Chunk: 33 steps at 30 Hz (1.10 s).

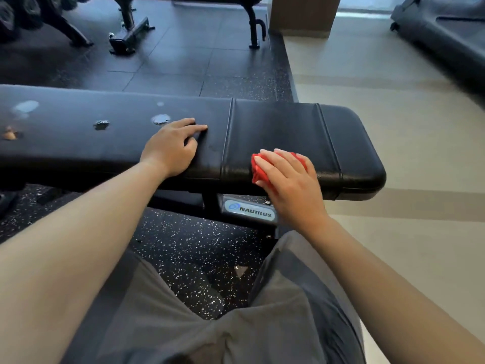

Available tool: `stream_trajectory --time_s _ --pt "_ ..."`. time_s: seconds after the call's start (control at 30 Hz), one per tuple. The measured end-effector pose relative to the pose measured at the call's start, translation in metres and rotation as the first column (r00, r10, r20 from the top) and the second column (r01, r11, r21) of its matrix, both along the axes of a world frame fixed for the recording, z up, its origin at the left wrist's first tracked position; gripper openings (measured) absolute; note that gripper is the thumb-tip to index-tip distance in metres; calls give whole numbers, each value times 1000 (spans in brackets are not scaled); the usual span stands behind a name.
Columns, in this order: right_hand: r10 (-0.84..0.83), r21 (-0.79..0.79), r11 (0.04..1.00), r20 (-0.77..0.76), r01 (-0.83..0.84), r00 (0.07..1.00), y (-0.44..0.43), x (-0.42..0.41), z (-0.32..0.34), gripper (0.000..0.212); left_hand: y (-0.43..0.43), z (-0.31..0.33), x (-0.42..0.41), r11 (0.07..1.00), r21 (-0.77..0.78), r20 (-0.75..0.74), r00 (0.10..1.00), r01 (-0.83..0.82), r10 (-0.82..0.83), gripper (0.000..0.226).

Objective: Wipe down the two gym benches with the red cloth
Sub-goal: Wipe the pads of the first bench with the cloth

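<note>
Grey shorts (236, 324) fill the bottom at 6 o'clock, and both bare arms reach up from there to the Nautilus gym bench (288, 127) lying across the middle. The red cloth (258, 166) sits bunched on the short seat pad, right at its near edge, about 4 o'clock from the picture's centre. How far along? My read: the first bench is in hand and far from finished. The long pad running off to 9 o'clock, with its worn patches (160, 119), shows no sign either way of having been wiped. Another bench (253, 24), only its frame showing up at 12 o'clock, looks like the second one, and it has yet to be reached.

Now the hands. The right hand (291, 182) lies flat over the cloth, fingers fairly straight and a little spread, pressing it down onto the pad. The left hand (172, 148) rests on the long pad just beside the seam, fingers loosely bent, holding nothing, apparently bracing.
</note>
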State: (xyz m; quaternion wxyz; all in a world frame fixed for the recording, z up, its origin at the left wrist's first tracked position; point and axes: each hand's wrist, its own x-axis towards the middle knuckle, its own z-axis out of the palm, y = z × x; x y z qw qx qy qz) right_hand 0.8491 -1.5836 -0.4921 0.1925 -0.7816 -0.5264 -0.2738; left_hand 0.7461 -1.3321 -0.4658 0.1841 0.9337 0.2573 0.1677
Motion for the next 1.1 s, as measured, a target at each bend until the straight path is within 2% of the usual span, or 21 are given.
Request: stream_trajectory --time_s 0.27,0.47,0.73,0.9,1.03,1.1 --pt "-134 35 990 -43 136 990 -63 40 -1 41 -1 3 1 1000 -9 23 1000 -1 1 37" --pt "-163 167 970 -90 176 983 -52 34 -6 35 3 2 4 1000 -11 46 999 9 -9 39" --pt "-88 166 982 -18 90 996 -31 15 -10 34 5 0 3 1000 15 32 999 17 -17 40" --pt "-60 129 990 14 58 998 -34 17 -8 34 3 5 6 996 67 -57 997 62 -59 41" --pt "-35 110 994 91 25 995 -50 26 -14 33 -36 22 31 984 -56 53 984 170 -167 53" --pt "-50 125 992 138 33 989 -60 31 -20 32 -64 24 50 966 -49 56 966 255 -253 51"
